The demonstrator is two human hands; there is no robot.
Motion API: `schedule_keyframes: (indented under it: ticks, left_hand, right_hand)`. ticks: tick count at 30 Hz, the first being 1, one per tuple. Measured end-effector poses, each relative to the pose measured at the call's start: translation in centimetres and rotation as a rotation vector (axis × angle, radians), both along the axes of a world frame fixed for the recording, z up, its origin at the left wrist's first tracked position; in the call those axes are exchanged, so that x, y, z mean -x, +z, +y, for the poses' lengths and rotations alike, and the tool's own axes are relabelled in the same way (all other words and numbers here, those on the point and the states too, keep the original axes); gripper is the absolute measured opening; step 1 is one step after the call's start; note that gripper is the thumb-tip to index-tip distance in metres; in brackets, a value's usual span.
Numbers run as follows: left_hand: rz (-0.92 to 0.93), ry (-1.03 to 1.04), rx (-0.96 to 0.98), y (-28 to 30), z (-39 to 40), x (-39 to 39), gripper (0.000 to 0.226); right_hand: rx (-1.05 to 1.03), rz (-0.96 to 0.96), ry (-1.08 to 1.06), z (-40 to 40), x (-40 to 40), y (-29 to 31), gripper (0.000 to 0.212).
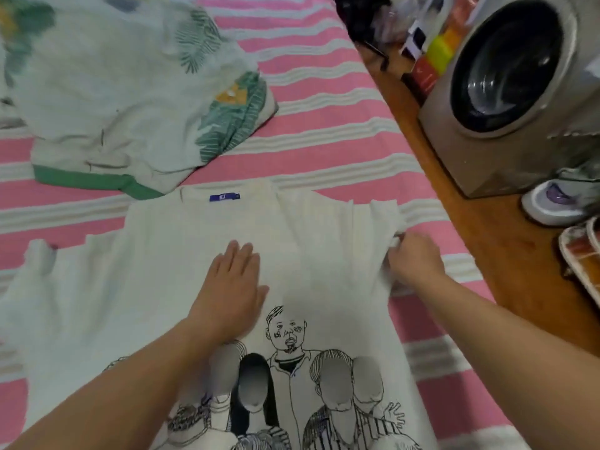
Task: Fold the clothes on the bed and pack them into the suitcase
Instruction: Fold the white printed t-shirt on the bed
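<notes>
1. Nearest the camera, a white T-shirt (181,254) lies spread on the bed (341,151), its printed line drawing of a group of people toward the person and its collar with a blue label (224,197) at the far end.
2. The left hand (232,287) rests flat on the middle of the shirt just above the print, fingers straight and close together, palm down, holding nothing.
3. The right hand (414,258) is at the shirt's right edge, its fingers curled and pinching a fold of cloth at the right sleeve.
4. The shirt's left sleeve lies loose and rumpled at the left edge of the view.
5. Beyond the collar, a pale garment with green leaf prints (130,92) and a green hem lies crumpled on the pink and white striped sheet, just apart from the T-shirt.
6. Right of the bed, on the wooden floor (487,241), stands a front-loading washing machine (513,89), with blurred clutter behind it.
7. No suitcase is in view.
</notes>
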State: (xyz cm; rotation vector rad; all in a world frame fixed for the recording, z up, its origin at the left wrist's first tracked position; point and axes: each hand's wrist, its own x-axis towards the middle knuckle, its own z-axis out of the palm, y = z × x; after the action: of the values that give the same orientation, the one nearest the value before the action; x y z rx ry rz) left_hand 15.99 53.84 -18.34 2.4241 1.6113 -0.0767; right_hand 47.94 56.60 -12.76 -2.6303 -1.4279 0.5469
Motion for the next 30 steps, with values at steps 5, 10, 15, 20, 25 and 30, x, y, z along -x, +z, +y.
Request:
schedule_keyframes:
  ticks: [5,10,15,20,25,30]
  left_hand:
    - [0.001,0.121,-0.025,-3.3,7.6,-3.9,0.07]
    - [0.005,0.165,-0.056,-5.0,7.9,-4.3,0.068]
    - [0.061,0.218,0.037,-3.8,8.7,-5.1,0.068]
    - [0.148,0.216,0.0,-2.0,14.2,-6.3,0.073]
    - [0.198,0.186,0.058,-1.5,15.6,-6.1,0.072]
    - [-0.094,0.334,0.269,-0.6,20.5,-5.7,0.032]
  right_hand:
    - [-0.141,0.043,-0.142,3.0,0.9,-3.2,0.052]
    - [-0.193,0.203,-0.132,3.5,-0.1,-2.2,0.037]
    - [-0.21,-0.206,-0.192,-2.8,-4.8,1.3,0.024]
    - [-0.198,-0.096,-0.211,-2.9,-4.6,0.4,0.01]
    - [-0.219,0.202,-0.388,0.3,-6.3,0.0,0.028]
    - [-0.126,0.176,-0.322,1.2,-7.8,-0.7,0.03]
